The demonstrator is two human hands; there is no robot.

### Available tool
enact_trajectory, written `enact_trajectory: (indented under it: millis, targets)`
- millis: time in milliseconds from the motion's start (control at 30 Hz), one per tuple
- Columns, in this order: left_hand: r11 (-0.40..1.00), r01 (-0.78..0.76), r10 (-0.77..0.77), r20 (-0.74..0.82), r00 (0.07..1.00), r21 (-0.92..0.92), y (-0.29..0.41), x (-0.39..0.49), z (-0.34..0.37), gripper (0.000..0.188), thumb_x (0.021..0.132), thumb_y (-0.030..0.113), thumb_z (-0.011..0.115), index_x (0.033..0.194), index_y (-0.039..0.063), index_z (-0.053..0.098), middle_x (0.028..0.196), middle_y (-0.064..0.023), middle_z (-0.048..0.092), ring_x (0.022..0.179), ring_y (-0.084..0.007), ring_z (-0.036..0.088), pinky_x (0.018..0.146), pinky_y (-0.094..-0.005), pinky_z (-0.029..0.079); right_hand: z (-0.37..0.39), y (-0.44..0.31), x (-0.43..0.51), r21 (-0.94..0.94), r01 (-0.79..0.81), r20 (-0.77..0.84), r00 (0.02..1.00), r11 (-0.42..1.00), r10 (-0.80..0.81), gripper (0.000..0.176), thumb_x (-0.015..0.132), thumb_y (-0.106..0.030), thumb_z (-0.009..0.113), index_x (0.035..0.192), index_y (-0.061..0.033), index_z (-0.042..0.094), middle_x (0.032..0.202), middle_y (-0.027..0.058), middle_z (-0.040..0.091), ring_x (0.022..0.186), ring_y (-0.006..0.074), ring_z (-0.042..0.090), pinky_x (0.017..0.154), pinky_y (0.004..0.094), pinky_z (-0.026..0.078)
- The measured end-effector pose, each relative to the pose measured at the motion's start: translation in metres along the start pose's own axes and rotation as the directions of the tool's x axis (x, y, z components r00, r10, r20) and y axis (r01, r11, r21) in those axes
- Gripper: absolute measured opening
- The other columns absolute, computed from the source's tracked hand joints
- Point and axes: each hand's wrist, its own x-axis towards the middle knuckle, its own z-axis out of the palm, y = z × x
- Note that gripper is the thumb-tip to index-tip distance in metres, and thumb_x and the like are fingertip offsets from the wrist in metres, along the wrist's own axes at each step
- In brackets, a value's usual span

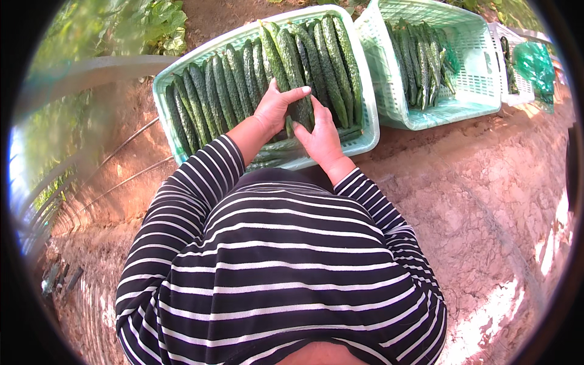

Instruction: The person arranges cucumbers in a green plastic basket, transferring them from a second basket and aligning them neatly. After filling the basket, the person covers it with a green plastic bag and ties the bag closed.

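A pale green plastic crate (pixel 375 114) stands before me, with cucumbers (pixel 219 93) lying side by side in a row across it. My left hand (pixel 276 108) grips a pair of bumpy green cucumbers (pixel 288 54) near their lower ends, its thumb stretched across them. From the other side, the fingers of my right hand (pixel 321 137) close around the lower part of the same cucumbers. Their far ends rest over the row. Further cucumbers (pixel 340 73) lie to the right of my hands. Between my wrists, more show along the crate's near side, partly hidden.
To the right, a second green crate (pixel 479 86) holds a smaller heap of cucumbers (pixel 422 64). Beyond it stand a white crate (pixel 524 93) and green plastic film (pixel 534 66). Leafy plants (pixel 155 27) grow at the upper left. Thin hoses (pixel 132 139) cross the dirt ground (pixel 456 191).
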Motion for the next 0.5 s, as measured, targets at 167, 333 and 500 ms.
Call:
enact_trajectory:
  millis: [167, 333, 500]
  targets:
    - [0.995, 0.028, -0.032, -0.034, 0.999, -0.091, -0.007, 0.007, -0.024, 0.115, 0.087, 0.018, 0.088, 0.167, -0.001, 0.007, 0.159, -0.0241, 0.041, 0.141, -0.0304, 0.049, 0.115, -0.0446, 0.044, 0.005, 0.012, 0.003, -0.112, 0.031, 0.017, 0.999, 0.993, -0.030, 0.055, 0.094, -0.025, 0.071, 0.140, 0.0028, 0.056, 0.123, 0.0266, 0.065, 0.113, 0.0454, 0.064, 0.097, 0.0496, 0.054]
    - [0.993, -0.003, 0.015, -0.104, 0.995, 0.115, -0.016, 0.025, -0.037, 0.103, 0.091, 0.006, 0.081, 0.166, -0.005, 0.013, 0.159, -0.0239, 0.041, 0.141, -0.0297, 0.049, 0.116, -0.0401, 0.043, 0.018, 0.021, 0.010, -0.046, -0.018, -0.134, 0.991, 0.999, 0.011, 0.044, 0.096, -0.023, 0.068, 0.131, 0.0032, 0.059, 0.118, 0.0270, 0.069, 0.108, 0.0467, 0.067, 0.094, 0.0503, 0.055]
    - [0.978, -0.098, 0.125, -0.145, 0.981, 0.184, -0.017, 0.018, -0.037, 0.096, 0.091, 0.000, 0.077, 0.165, -0.005, 0.016, 0.160, -0.0234, 0.041, 0.141, -0.0283, 0.049, 0.116, -0.0381, 0.043, 0.013, 0.026, 0.028, -0.227, -0.066, -0.152, 0.988, 0.972, 0.031, 0.056, 0.098, -0.022, 0.066, 0.145, 0.0021, 0.047, 0.122, 0.0287, 0.068, 0.108, 0.0458, 0.068, 0.093, 0.0515, 0.056]
